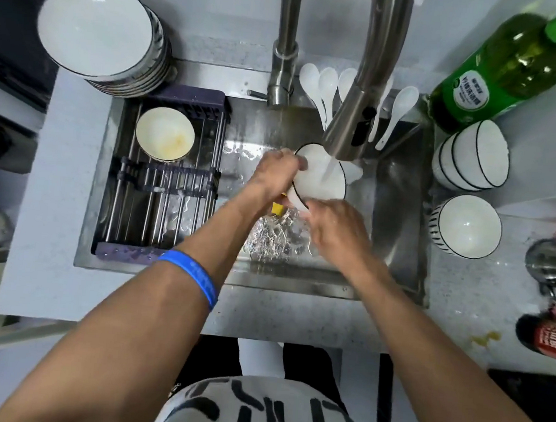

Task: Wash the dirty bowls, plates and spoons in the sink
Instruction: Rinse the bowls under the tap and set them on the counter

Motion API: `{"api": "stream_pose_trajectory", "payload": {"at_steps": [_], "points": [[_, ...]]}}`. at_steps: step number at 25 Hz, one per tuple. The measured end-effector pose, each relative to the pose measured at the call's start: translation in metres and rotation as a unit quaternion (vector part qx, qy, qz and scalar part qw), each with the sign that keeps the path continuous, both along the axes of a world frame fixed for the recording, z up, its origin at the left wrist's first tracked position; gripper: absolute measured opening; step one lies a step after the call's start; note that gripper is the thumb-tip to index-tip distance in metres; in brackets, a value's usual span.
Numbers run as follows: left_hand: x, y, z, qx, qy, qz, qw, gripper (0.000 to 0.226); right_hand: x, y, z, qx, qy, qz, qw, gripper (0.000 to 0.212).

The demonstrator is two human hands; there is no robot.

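Over the steel sink (400, 200) I hold a white bowl (319, 177) with a dark rim, tilted under the running faucet (362, 94). My left hand (275, 170) grips its left rim, fingers curled over the edge. My right hand (332, 225) holds it from below at the near rim. A yellow sponge (277, 209) shows partly beneath my left wrist. A stained bowl (165, 135) sits on the drying rack (157, 201) in the sink's left half. Several white spoons (326, 84) lie behind the faucet.
A stack of plates (98, 30) stands at the back left. On the right counter are stacked bowls (470, 156) on their side, a striped bowl (465, 225), a green detergent bottle (500, 68), and a red can (549, 335) by a yellow stain.
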State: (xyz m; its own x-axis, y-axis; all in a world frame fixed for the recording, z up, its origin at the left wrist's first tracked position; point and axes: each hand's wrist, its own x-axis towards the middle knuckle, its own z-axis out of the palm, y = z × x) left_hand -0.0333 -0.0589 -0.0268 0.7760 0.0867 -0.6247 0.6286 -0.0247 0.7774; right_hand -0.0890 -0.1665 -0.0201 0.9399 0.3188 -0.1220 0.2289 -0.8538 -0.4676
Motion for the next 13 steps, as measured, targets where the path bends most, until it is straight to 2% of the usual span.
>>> {"api": "stream_pose_trajectory", "payload": {"at_steps": [2, 5, 6, 8, 10, 12, 13], "points": [[0.001, 0.003, 0.005, 0.015, -0.041, 0.005, 0.999, 0.024, 0.005, 0.001, -0.003, 0.059, 0.012, -0.059, 0.996, 0.012], [0.003, -0.002, 0.002, 0.049, -0.022, -0.02, 0.998, 0.024, 0.002, 0.0, -0.007, 0.102, 0.026, -0.063, 0.992, 0.007], [-0.003, -0.005, 0.004, 0.057, -0.049, -0.022, 0.997, 0.031, 0.002, 0.005, -0.006, 0.168, 0.051, -0.128, 0.976, 0.009], [-0.012, -0.012, 0.008, 0.015, -0.094, 0.01, 0.995, 0.042, 0.002, 0.011, -0.008, 0.303, 0.106, -0.247, 0.914, 0.031], [-0.011, -0.013, 0.0, -0.046, -0.04, 0.013, 0.998, 0.041, 0.002, 0.013, -0.014, 0.362, 0.138, -0.277, 0.879, 0.036], [-0.007, -0.007, -0.004, -0.096, 0.009, 0.023, 0.995, 0.048, 0.001, 0.01, -0.021, 0.366, 0.152, -0.267, 0.878, 0.022], [-0.005, -0.004, -0.007, -0.13, 0.025, 0.024, 0.991, 0.056, -0.001, 0.011, -0.023, 0.336, 0.151, -0.254, 0.894, 0.014]]}}
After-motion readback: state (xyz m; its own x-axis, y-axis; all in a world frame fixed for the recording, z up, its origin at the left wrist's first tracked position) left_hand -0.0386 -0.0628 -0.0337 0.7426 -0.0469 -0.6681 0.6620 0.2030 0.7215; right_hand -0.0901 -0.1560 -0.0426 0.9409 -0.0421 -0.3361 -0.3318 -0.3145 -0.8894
